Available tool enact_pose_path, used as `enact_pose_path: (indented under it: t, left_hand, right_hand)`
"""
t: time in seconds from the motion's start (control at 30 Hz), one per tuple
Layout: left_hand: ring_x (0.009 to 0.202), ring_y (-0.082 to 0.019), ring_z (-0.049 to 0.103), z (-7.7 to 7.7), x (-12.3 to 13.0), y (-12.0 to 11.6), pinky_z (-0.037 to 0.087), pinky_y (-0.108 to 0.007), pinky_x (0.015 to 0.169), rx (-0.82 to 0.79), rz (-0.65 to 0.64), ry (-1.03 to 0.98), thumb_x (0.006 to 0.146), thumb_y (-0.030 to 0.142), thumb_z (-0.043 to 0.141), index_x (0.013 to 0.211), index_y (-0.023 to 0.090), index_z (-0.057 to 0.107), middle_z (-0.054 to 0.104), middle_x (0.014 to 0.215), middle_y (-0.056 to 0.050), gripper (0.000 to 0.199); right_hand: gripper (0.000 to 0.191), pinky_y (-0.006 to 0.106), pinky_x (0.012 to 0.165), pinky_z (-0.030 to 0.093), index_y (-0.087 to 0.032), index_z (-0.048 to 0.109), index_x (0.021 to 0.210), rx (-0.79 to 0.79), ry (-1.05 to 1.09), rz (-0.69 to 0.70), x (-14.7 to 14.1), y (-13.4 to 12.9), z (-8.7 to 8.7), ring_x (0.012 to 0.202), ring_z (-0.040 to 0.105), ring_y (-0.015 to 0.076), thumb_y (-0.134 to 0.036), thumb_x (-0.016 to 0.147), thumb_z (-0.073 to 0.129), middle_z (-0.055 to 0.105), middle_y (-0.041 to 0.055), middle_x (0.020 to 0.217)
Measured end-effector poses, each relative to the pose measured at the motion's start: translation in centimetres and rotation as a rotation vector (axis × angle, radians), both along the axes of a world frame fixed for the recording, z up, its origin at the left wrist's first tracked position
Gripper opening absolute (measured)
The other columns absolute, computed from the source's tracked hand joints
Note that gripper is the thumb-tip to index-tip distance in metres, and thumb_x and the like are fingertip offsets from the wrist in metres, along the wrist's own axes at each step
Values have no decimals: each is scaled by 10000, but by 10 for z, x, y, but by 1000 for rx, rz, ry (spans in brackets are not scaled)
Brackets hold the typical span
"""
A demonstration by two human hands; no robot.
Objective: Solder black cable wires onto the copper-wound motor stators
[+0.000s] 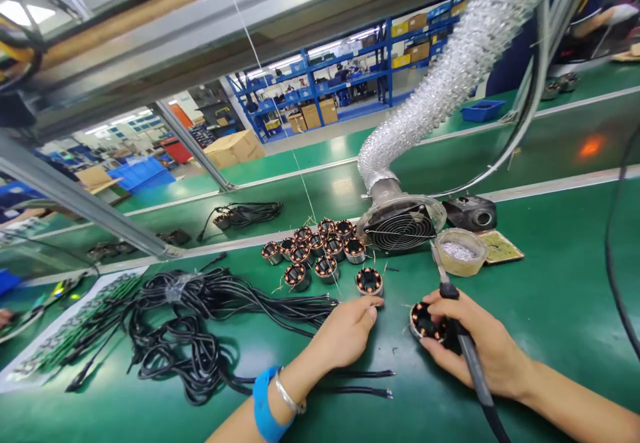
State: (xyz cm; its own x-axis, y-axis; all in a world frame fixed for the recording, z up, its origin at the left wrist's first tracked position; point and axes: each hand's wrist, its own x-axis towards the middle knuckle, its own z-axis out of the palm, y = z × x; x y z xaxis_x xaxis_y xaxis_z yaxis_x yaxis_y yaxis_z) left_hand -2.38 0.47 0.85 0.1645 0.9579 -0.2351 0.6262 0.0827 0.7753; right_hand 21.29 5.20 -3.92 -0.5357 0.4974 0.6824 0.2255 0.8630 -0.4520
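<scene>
My right hand [487,343] is closed round a soldering iron [467,350], its tip pointing up and away from me. Between that hand's thumb and fingers is also a motor stator [419,320], a ring with copper windings. My left hand [345,333], wearing a blue wrist strap [267,403], has its fingers curled together; whatever they may hold is hidden. Just beyond its fingertips stands a single stator [369,282]. Several more stators [325,246] cluster behind it. Black cables [200,303] lie bundled on the left, some passing under my left forearm.
A fume extractor fan [403,226] with a silver duct [430,90] stands at the back. Beside it are a round solder tub [460,251], a yellowish sponge tray [503,246] and a black iron stand [470,213]. A thin line [300,170] hangs from above. A dark cord [613,256] hangs right.
</scene>
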Motion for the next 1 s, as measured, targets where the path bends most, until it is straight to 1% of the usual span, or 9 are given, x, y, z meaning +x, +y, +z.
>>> enact_pose_path:
  t: [0.13,0.23,0.43,0.57,0.63,0.7,0.87,0.93,1.0]
  left_hand:
    - [637,-125,443,-6,1,4,329,-222,573,-107,-67,-50,914,324,491,918,152,680,521,667,42,255]
    - [553,-100,338,-7,-1,2,251,-221,505,-153,-58,-94,884,378,542,739,161,576,390,570,79,263]
    - [501,-80,253,6,-5,0,194,-230,481,-265,-18,-272,785,500,648,681,182,499,329,508,103,367]
    - [464,-67,204,10,12,12,152,-242,479,-348,87,-489,658,666,689,646,180,514,291,463,113,517]
    - [444,-73,177,9,20,14,131,-250,470,-376,137,-542,687,709,626,672,185,523,250,451,118,534]
    - [458,-82,211,10,22,10,149,-250,476,-318,108,-465,768,658,579,727,171,564,285,482,103,489]
    - [501,-89,305,23,3,-9,201,-246,527,-88,-59,112,812,343,664,850,172,670,339,517,96,174]
    - [497,-92,306,26,-3,-11,206,-250,533,-84,-94,154,872,313,576,766,168,656,334,501,86,196]
    - [515,-97,310,22,-4,-10,208,-248,530,-115,-64,39,884,359,546,717,160,626,374,525,69,271]
  right_hand:
    - [293,340,899,566,-189,505,1150,27,-35,154,-4,-9,1,1079,636,224,-149,872,585,643,118,1080]
    - [282,333,941,557,-175,515,1149,1,-103,153,-8,-11,2,1151,625,231,-168,875,580,661,146,1123]
    - [263,325,863,587,-196,534,1134,-58,-60,91,-13,-15,-3,1022,677,222,-218,878,588,690,119,1089]
    - [262,336,789,591,-202,521,1155,-68,-48,77,-16,-17,-7,946,664,223,-243,906,588,674,111,1084]
    - [280,332,748,586,-199,505,1170,-94,-53,73,-16,-16,-8,894,649,218,-258,914,599,667,102,1048]
    - [310,327,721,578,-200,490,1179,-126,-55,60,-15,-16,-9,855,630,214,-275,908,620,656,93,1018]
    - [340,320,719,551,-219,482,1154,-178,-53,33,-16,-17,-8,830,597,211,-235,855,643,634,70,983]
    - [356,308,698,537,-219,490,1133,-188,-53,26,-19,-17,-5,804,584,204,-218,821,662,623,57,943]
    - [363,297,671,522,-220,496,1115,-191,-58,23,-21,-16,-2,777,570,197,-206,798,671,611,44,910]
